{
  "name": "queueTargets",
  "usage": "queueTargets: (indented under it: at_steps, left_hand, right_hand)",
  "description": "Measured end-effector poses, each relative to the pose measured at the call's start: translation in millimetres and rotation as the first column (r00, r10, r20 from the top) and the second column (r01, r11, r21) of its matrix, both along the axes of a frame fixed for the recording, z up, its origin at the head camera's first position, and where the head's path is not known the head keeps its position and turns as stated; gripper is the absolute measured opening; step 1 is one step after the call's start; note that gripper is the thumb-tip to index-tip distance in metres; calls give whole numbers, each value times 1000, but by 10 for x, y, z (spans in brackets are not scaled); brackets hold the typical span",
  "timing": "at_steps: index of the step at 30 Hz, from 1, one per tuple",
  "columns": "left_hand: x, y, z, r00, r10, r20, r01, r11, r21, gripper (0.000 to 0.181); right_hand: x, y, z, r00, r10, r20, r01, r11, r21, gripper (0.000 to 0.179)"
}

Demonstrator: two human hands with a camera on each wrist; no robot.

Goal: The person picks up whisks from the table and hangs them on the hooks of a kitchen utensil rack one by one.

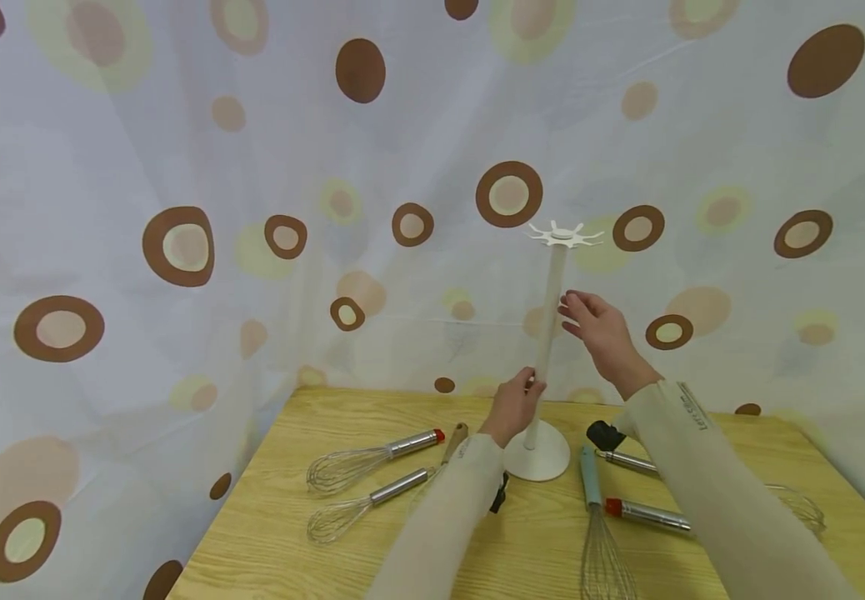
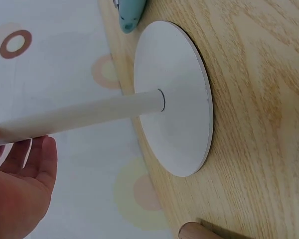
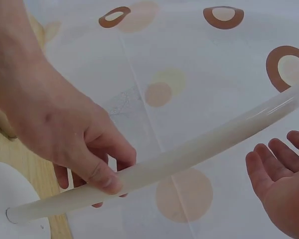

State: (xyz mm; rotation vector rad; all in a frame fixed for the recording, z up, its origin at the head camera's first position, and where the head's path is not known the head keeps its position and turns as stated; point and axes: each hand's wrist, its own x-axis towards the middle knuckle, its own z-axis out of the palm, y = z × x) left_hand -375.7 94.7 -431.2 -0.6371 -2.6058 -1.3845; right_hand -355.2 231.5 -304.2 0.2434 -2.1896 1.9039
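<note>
A white stand rises from the table, with a round base (image 1: 538, 454), a slim upright post (image 1: 550, 325) and a hooked top (image 1: 563, 236) of several prongs. My left hand (image 1: 513, 406) grips the lower part of the post, thumb and fingers curled round it. Higher up, my right hand (image 1: 602, 337) is held beside the post with its fingers loosely extended. In the right wrist view a gap separates the right fingers (image 3: 276, 162) from the post. The prongs carry nothing.
Left of the stand lie a red-ended whisk (image 1: 372, 461), a steel whisk (image 1: 368, 504) and a wooden handle (image 1: 455, 440). To the right are a teal-handled whisk (image 1: 596, 517), a red-ended steel handle (image 1: 650, 514) and a steel handle (image 1: 630, 462). A spotted curtain (image 1: 432, 125) hangs behind.
</note>
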Motion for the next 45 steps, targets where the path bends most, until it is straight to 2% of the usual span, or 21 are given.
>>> queueTargets:
  at_steps: [3,7,11,13,20,25,30,35,42,45]
  left_hand:
    - [6,17,-23,1000,-5,-2,5,1000,10,25]
    - [7,44,-50,1000,-4,2,4,1000,0,24]
    - [11,43,-51,999,-24,38,24,1000,-4,24]
    - [3,35,-51,998,-32,54,32,999,-1,24]
    - [-8,-21,-85,997,-56,54,58,998,-39,24]
    - [45,-53,-95,994,-97,48,100,993,-61,20]
    - [97,-74,-101,995,-94,45,96,994,-53,19]
    - [166,-72,-119,994,-94,48,96,994,-48,18]
    - [238,-167,-163,982,-178,62,180,984,-19,15]
    - [297,-205,-171,980,-188,58,189,982,-5,15]
  right_hand:
    - [-78,-49,73,1000,14,2,-14,1000,22,61]
    - [-149,-103,98,999,46,-6,-45,992,121,63]
    - [-174,-112,65,998,24,-56,-9,969,246,59]
    - [-178,-108,55,997,17,-79,6,961,275,58]
    - [-166,-115,65,996,57,-66,-38,965,258,55]
    - [-133,-100,51,996,69,-61,-51,963,264,54]
    - [-122,-113,33,994,79,-79,-55,961,270,54]
    - [-37,-121,30,991,93,-99,-65,964,259,52]
    - [72,-160,35,990,118,-84,-92,960,264,49]
    - [105,-185,37,988,131,-78,-107,960,258,48]
